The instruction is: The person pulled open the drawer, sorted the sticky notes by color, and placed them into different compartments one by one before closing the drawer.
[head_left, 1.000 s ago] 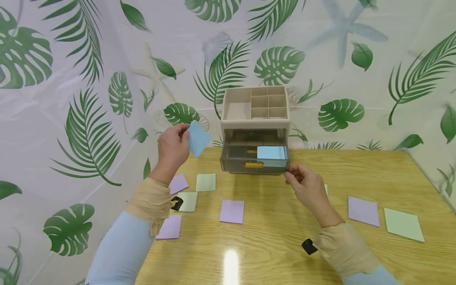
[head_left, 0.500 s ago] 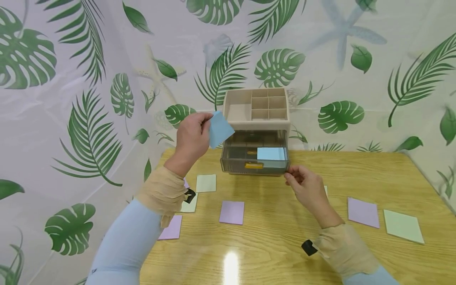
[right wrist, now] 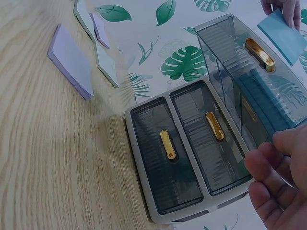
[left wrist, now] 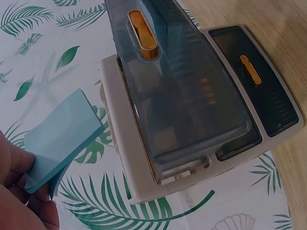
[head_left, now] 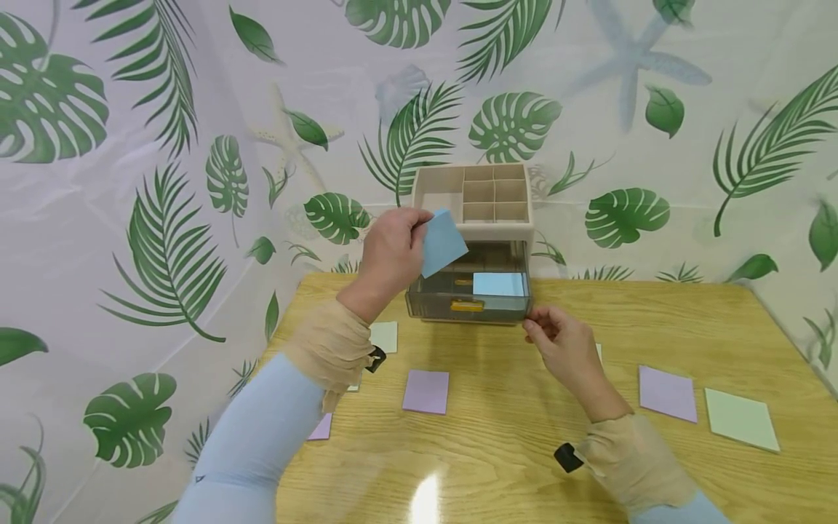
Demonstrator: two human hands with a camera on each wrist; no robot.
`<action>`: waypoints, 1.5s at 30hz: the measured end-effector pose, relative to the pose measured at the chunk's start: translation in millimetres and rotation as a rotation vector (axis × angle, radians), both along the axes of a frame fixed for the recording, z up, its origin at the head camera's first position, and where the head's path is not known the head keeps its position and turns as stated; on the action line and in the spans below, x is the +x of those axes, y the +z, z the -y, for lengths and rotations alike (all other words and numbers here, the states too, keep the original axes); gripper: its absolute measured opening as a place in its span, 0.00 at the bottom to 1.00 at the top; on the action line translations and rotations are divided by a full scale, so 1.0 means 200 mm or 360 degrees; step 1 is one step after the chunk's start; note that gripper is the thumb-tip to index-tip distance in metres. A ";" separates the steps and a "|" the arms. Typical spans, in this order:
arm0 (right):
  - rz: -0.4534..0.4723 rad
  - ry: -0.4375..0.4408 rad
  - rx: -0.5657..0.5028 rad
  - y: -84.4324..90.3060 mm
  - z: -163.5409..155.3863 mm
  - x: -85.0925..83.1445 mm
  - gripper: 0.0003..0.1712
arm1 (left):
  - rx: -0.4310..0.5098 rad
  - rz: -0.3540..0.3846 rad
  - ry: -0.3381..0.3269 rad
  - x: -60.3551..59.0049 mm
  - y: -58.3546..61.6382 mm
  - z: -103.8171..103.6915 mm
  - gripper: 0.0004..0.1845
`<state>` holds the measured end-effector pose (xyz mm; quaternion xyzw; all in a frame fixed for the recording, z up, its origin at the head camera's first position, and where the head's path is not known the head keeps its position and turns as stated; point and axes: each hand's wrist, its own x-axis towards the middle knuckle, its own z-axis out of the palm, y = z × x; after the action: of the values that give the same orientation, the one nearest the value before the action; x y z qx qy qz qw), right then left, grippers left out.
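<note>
My left hand pinches a pad of blue sticky notes by one edge, tilted, over the left part of the pulled-out drawer. This smoky clear drawer has a gold handle and is the top one of a beige desk organizer. Inside it on the right lies more blue sticky notes. With thumb and curled fingers, my right hand holds the drawer's front right corner. In the right wrist view, two lower drawers are shut.
Purple pads and green pads of sticky notes lie about on the wooden table. My left arm hides some on the left. Open compartments top the organizer. A leaf-patterned cloth hangs behind.
My left hand has carried the blue sticky notes rightward, from left of the organizer to over the open drawer. My right hand has stayed at the drawer's corner.
</note>
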<state>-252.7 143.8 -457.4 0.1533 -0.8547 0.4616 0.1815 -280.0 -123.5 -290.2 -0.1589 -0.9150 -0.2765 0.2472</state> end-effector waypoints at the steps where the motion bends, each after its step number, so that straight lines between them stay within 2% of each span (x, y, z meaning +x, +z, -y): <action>1: 0.0002 0.0001 -0.0005 0.00 0.00 0.00 0.04 | -0.0009 0.0014 -0.0007 0.00 0.00 -0.02 0.12; 13: -0.0003 0.0011 -0.0033 0.00 0.01 0.00 0.04 | -0.0191 0.0084 -0.0124 -0.03 -0.05 -0.16 0.12; 20: 0.0019 0.0021 -0.0035 0.01 0.00 0.01 0.05 | -0.0284 0.0184 -0.0203 -0.06 -0.07 -0.23 0.13; 34: 0.0028 0.0038 -0.0058 0.01 0.00 0.01 0.07 | -0.0461 0.0254 -0.0312 -0.11 -0.11 -0.33 0.13; 41: 0.0006 0.0041 -0.0076 0.00 0.00 0.01 0.07 | -0.0430 0.0398 -0.0423 -0.12 -0.13 -0.36 0.13; 45: -0.0006 0.0045 -0.0078 0.00 -0.01 0.01 0.07 | -0.0425 0.0492 -0.0443 -0.12 -0.14 -0.37 0.14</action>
<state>-250.6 145.1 -457.5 0.1616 -0.8406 0.4845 0.1803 -304.9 -50.1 -318.3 -0.2703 -0.9397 -0.2056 0.0405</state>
